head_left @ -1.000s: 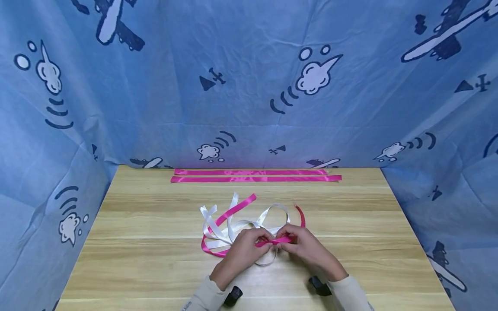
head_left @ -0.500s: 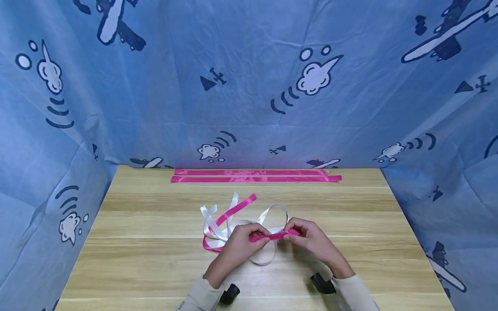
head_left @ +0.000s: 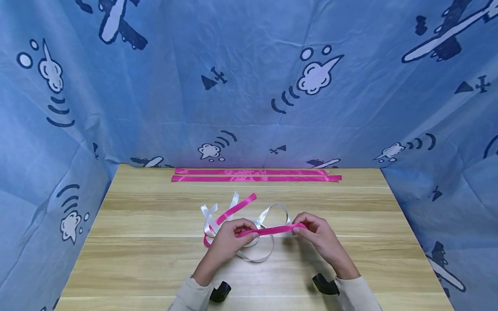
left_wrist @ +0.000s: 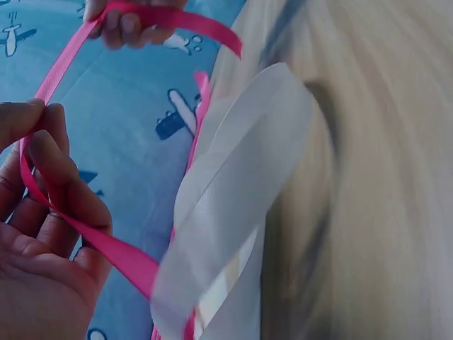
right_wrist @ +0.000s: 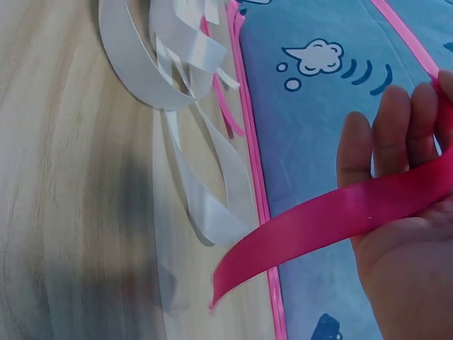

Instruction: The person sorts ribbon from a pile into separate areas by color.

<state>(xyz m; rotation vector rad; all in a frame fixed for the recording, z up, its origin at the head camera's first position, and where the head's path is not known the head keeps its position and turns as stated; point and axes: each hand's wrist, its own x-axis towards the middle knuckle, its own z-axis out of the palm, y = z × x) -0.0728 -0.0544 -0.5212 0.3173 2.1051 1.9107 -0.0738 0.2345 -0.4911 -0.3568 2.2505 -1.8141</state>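
Pink ribbon (head_left: 274, 230) spans nearly straight, left to right, between left hand (head_left: 227, 239) and right hand (head_left: 320, 233), both pinching; white ribbon (head_left: 256, 260) lies beneath.

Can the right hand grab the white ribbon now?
Probably yes: a loop of the white ribbon lies uncovered close by the right hand. But that hand is pinching the pink ribbon, so it would likely need to let go first.

Two hands (head_left: 226, 239) (head_left: 322, 239), two sleeves (head_left: 192, 295), two wrist cameras (head_left: 220, 292), one table (head_left: 132, 246), one held pink ribbon (head_left: 274, 230), two flat pink ribbons (head_left: 256, 178); white ribbon (left_wrist: 241, 170) too tangled to count.
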